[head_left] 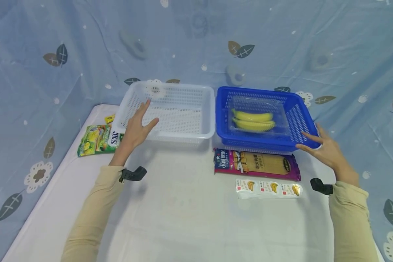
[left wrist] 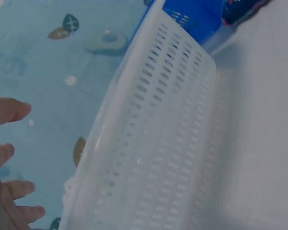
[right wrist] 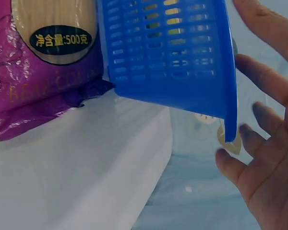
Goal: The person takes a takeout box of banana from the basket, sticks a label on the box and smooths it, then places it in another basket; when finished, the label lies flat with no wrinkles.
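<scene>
A white plastic basket (head_left: 170,136) stands at the back left of the table. Over its left end hovers my left hand (head_left: 137,127), fingers extended and thumb spread, holding nothing; the left wrist view shows those fingertips apart from the basket wall (left wrist: 158,134). Beside it stands a blue basket (head_left: 258,143) containing a clear plastic tray (head_left: 281,125) with bananas (head_left: 253,120). My right hand (head_left: 329,151) is at its front right corner, fingers spread. In the right wrist view the fingertips lie close to the blue rim (right wrist: 228,96); whether they touch cannot be told.
A purple pack of noodles (head_left: 258,163) lies against the blue basket's front. Nearer is a strip of banana labels (head_left: 268,188). Left of the white basket lies a green snack bag (head_left: 96,141), with a small yellow packet (head_left: 109,118) behind it. Patterned blue cloth rises behind.
</scene>
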`<state>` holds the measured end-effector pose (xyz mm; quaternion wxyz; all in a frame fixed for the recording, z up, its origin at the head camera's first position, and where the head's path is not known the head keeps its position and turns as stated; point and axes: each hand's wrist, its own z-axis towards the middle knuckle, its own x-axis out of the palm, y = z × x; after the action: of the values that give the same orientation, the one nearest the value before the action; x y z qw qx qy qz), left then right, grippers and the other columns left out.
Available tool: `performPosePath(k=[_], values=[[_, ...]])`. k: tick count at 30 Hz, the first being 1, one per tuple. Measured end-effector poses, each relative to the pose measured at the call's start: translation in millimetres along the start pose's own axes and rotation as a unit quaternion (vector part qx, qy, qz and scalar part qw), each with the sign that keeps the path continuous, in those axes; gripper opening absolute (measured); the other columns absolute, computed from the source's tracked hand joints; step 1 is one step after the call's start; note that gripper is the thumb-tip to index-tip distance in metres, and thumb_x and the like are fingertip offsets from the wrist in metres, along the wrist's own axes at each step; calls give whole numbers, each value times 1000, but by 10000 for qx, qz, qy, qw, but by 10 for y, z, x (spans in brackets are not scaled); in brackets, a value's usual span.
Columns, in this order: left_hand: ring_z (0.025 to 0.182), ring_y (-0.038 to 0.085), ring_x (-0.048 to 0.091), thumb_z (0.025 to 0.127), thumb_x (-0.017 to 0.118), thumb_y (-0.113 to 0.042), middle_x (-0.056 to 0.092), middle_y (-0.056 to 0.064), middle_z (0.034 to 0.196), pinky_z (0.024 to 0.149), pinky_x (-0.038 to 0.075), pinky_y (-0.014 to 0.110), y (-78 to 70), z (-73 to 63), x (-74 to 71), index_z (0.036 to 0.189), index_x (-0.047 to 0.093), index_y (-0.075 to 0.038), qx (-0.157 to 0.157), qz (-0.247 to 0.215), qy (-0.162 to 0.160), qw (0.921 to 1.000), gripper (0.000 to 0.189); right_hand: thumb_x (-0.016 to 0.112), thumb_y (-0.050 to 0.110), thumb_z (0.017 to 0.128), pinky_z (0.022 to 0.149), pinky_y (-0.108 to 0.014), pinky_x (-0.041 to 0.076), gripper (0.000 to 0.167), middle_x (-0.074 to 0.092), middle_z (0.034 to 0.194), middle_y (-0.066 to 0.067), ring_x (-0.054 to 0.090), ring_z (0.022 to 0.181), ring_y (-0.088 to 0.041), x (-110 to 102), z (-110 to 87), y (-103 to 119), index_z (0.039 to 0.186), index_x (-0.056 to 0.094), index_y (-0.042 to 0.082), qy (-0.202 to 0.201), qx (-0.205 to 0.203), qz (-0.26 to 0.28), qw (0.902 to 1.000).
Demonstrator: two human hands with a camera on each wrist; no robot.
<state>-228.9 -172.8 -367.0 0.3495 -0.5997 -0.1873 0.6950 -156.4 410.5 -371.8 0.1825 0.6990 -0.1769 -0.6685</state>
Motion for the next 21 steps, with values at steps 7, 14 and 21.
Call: performPosePath(k=[7, 14, 21], values=[[140, 36, 27, 95, 61, -27, 28, 12, 155, 113, 25, 52, -89, 65, 11, 152, 28, -13, 77, -760, -292, 9967, 67, 65, 43, 90, 97, -76, 20, 67, 0, 156, -26, 9, 133, -60, -41, 54, -33, 130, 51, -9, 51, 82, -98, 9999], [138, 33, 33, 93, 65, -25, 29, 7, 155, 111, 32, 48, -175, 83, 66, 150, 34, -17, -97, -1548, -176, 9877, 66, 68, 44, 87, 82, -61, 39, 68, 10, 153, -28, 23, 128, -61, -69, 67, -106, 121, 57, -14, 48, 270, -167, 9995], [134, 29, 41, 90, 69, -23, 39, 8, 150, 108, 38, 40, -337, 109, 166, 146, 42, -17, -335, -2245, -63, 9739, 62, 69, 45, 86, 70, -44, 34, 69, 19, 149, -28, 30, 125, -58, -175, 37, -135, 120, 57, -14, 250, 401, -165, 9987]])
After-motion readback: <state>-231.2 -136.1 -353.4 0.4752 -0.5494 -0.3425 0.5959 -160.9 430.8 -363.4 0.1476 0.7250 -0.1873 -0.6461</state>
